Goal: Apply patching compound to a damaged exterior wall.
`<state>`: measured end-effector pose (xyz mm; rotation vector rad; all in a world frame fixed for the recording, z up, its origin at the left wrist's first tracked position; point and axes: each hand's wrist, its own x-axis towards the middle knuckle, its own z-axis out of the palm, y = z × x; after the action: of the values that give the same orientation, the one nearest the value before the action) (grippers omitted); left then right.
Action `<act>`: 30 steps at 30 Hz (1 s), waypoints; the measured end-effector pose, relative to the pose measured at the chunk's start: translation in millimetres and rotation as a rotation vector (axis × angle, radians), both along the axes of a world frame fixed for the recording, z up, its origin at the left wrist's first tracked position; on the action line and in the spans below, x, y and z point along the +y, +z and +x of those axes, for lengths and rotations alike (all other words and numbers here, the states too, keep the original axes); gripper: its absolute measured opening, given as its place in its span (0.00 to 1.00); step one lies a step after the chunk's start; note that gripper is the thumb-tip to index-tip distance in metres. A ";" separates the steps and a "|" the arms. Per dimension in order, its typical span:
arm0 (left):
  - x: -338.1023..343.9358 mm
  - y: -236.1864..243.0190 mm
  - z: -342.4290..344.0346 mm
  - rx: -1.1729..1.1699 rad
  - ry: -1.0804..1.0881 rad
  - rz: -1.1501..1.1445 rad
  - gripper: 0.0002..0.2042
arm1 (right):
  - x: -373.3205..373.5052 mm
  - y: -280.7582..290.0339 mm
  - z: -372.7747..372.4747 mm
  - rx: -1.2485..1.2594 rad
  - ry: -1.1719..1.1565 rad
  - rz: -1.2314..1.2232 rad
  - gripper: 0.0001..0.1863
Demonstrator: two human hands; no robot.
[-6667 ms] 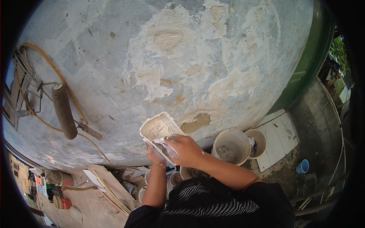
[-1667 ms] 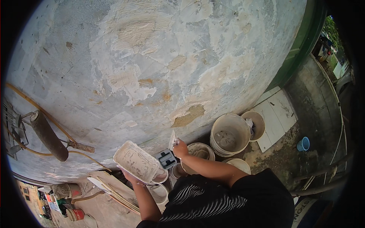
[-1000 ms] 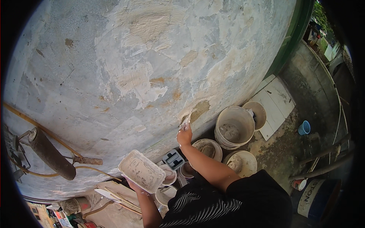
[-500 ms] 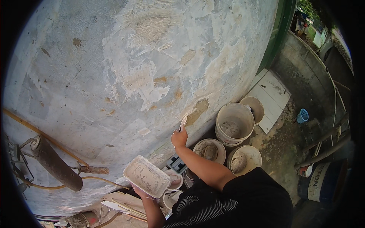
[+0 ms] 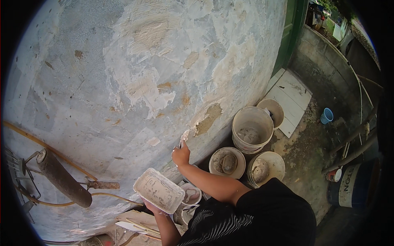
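My right hand (image 5: pixel 181 154) is closed round what looks like a putty knife (image 5: pixel 184 137) with pale, wet filler on its blade. The blade is against or very near the patchy grey-white wall (image 5: pixel 135 82), low and left of a bare brown patch (image 5: pixel 208 119). Fingers cover the tool's handle. My left hand (image 5: pixel 152 208) grips the near edge of a rectangular white plastic tub (image 5: pixel 179 199) from below. Whitish filler coats the inside of this tub, which is tilted toward me beside the wall.
Several dirty buckets (image 5: pixel 253 125) stand along the wall's foot at right. A white board (image 5: pixel 289 100) and a blue basket (image 5: pixel 326 116) lie beyond them. At left are a paint roller (image 5: pixel 63 179) and a yellow hose (image 5: pixel 48 146). A dark drum (image 5: pixel 352 185) stands far right.
My right hand and the putty knife have moved left and slightly down along the wall, away from the brown patch. My left hand still holds the tub in nearly the same place.
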<state>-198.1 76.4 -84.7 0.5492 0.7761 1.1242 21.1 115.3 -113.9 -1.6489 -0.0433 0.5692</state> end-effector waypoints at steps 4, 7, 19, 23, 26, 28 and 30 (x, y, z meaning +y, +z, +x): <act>-3.0 7.7 -7.4 -0.116 0.001 -0.004 0.26 | -12.7 2.5 -30.1 -0.079 0.101 -0.018 0.25; -5.4 -6.7 -28.3 -0.107 -0.049 0.102 0.27 | -27.1 -1.4 -50.2 -0.141 0.354 -0.060 0.22; -21.0 9.0 -22.4 -0.150 0.119 0.028 0.26 | -75.0 -128.9 39.1 0.546 0.093 0.409 0.17; -24.9 17.2 -18.7 -0.166 0.099 -0.025 0.27 | -88.9 -104.9 70.1 0.664 -0.021 0.260 0.13; -21.1 10.3 -20.6 -0.195 0.054 0.004 0.27 | -94.1 -102.6 87.1 0.721 -0.001 0.319 0.12; -20.0 8.5 -21.5 -0.211 0.042 0.020 0.27 | -92.6 -98.0 90.3 0.724 0.018 0.366 0.12; -20.6 12.1 -20.5 -0.271 -0.010 0.029 0.28 | -86.4 -91.4 87.9 0.793 -0.042 0.390 0.11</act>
<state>-218.7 55.8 -72.6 0.4137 0.5227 1.1734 109.0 28.9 -205.3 -0.9628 0.4333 1.0721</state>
